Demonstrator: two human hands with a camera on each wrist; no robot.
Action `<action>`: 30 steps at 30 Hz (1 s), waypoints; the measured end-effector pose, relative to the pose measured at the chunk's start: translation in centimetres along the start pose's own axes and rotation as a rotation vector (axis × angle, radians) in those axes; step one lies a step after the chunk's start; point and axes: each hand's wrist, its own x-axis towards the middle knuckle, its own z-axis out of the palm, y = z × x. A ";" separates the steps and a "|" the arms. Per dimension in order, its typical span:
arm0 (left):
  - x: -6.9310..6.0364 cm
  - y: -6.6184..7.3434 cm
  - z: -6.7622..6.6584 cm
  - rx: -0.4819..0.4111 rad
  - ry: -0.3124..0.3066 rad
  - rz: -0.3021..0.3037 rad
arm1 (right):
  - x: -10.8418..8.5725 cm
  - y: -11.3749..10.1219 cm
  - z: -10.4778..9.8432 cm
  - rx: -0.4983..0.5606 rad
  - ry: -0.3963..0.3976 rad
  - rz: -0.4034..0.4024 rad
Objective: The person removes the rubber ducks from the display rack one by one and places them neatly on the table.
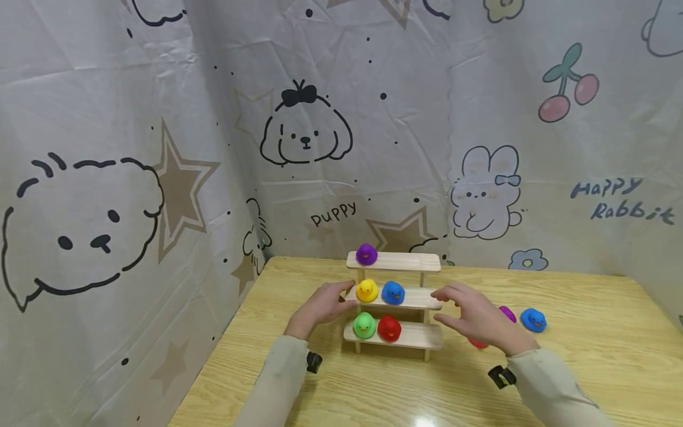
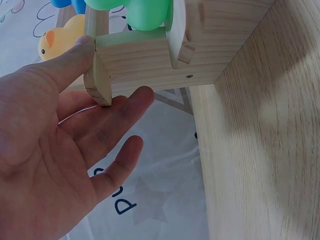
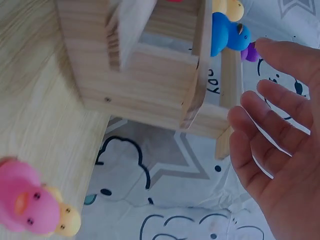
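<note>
A small three-tier wooden shelf (image 1: 418,335) stands on the table. Its top tier holds a purple rubber duck (image 1: 366,254). The middle one carries a yellow duck (image 1: 367,290) and a blue duck (image 1: 393,293); a green duck (image 1: 364,325) and a red duck (image 1: 389,328) sit on the lowest. My left hand (image 1: 322,307) is at the middle tier's left end, thumb on its front edge and loosely extended fingers behind it. At the right end, my right hand (image 1: 475,314) is spread with fingers apart and nothing in it; a gap shows between it and the wood.
Right of the shelf lie another blue duck (image 1: 533,320), a magenta duck (image 1: 508,314) and a reddish one (image 1: 478,343), partly behind my right hand. The right wrist view shows a pink duck (image 3: 30,200) beside a yellow one (image 3: 68,220). A printed curtain (image 1: 331,196) hangs behind the table.
</note>
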 end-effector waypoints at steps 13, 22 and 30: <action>0.0 -0.1 0.0 -0.003 0.008 0.019 | 2.7 -0.9 1.4 0.005 0.022 -0.055; 0.0 0.0 0.0 -0.014 -0.002 0.001 | 3.9 -1.4 2.1 0.026 -0.020 -0.058; 0.0 0.2 -0.3 -0.009 0.003 0.002 | 4.7 -1.6 2.9 0.030 -0.054 -0.041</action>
